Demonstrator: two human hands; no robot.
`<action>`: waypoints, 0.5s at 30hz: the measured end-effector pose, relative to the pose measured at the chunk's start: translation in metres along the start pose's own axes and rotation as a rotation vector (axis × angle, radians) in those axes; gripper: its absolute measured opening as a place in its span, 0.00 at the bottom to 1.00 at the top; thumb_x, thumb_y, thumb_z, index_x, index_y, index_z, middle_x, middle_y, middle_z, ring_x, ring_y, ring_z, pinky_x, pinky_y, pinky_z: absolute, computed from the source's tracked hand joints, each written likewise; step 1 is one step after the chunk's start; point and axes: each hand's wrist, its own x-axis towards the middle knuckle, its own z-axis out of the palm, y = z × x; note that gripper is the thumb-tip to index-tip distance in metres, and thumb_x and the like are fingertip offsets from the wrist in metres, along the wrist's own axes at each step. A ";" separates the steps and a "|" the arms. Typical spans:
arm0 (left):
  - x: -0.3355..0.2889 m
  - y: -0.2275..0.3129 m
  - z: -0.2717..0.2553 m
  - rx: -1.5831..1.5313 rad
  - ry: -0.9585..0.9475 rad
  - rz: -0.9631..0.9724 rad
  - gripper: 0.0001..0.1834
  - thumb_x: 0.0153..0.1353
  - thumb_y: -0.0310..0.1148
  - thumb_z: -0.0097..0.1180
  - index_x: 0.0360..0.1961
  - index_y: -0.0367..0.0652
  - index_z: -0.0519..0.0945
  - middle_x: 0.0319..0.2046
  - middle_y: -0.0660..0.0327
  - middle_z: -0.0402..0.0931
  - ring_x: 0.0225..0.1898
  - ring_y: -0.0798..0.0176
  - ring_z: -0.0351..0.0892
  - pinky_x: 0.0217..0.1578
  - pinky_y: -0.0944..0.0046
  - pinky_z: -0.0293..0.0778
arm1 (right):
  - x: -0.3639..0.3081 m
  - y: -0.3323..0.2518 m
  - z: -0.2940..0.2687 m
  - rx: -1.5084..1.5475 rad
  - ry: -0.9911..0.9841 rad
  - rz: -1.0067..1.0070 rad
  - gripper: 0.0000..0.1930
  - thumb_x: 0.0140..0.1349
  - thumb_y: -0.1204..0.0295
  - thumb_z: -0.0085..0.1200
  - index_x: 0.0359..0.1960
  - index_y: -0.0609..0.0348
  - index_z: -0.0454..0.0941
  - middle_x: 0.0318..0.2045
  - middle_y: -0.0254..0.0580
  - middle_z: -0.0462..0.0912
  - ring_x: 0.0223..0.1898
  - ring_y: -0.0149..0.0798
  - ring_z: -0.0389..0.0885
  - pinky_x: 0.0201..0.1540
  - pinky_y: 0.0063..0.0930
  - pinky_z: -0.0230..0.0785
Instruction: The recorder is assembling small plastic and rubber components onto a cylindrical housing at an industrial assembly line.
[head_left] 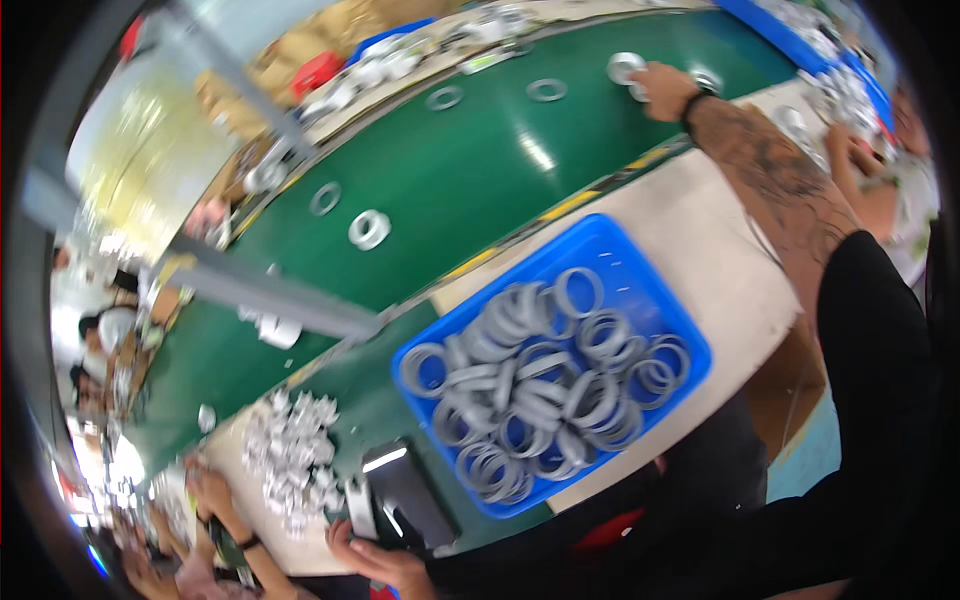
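My right hand [664, 92], with a dark band at the wrist, reaches out over the green conveyor belt [450, 170]. Its fingers close on a white ring-shaped part [626, 68]; a second pale piece shows just under the fingers. Down at the lower edge, my left hand [385, 562] has its fingers apart, just below a small whitish piece [360, 508] beside a dark phone-like slab [408, 495]. Between my arms, a blue tray [700, 345] holds many grey rings [540, 390], heaped loosely.
Flat rings [546, 90] and a thicker white ring [369, 230] lie on the belt. Small white pieces [295, 450] are piled left of the slab. A grey metal post [270, 295] juts over the belt. Co-workers' hands [208, 492] are at left, another person's arm [865, 180] at right.
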 end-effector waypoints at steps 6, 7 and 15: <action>-0.001 0.009 -0.002 0.128 -0.051 0.013 0.30 0.88 0.50 0.34 0.55 0.31 0.78 0.63 0.39 0.76 0.72 0.36 0.69 0.76 0.36 0.58 | -0.025 0.015 0.015 0.018 0.253 0.053 0.27 0.64 0.72 0.70 0.66 0.44 0.78 0.60 0.49 0.85 0.62 0.60 0.86 0.59 0.56 0.82; -0.001 0.009 -0.003 0.168 -0.035 -0.045 0.30 0.88 0.49 0.34 0.55 0.31 0.78 0.64 0.38 0.75 0.73 0.35 0.67 0.77 0.36 0.57 | -0.031 0.014 0.006 -0.014 0.225 0.130 0.27 0.64 0.72 0.70 0.66 0.44 0.78 0.60 0.49 0.85 0.62 0.60 0.86 0.59 0.56 0.82; -0.005 0.008 0.001 0.109 0.106 -0.010 0.32 0.88 0.52 0.37 0.56 0.29 0.78 0.70 0.34 0.71 0.75 0.33 0.65 0.77 0.33 0.56 | -0.161 -0.038 -0.165 1.225 0.178 -0.128 0.24 0.77 0.57 0.70 0.65 0.55 0.78 0.45 0.35 0.89 0.40 0.28 0.85 0.45 0.26 0.78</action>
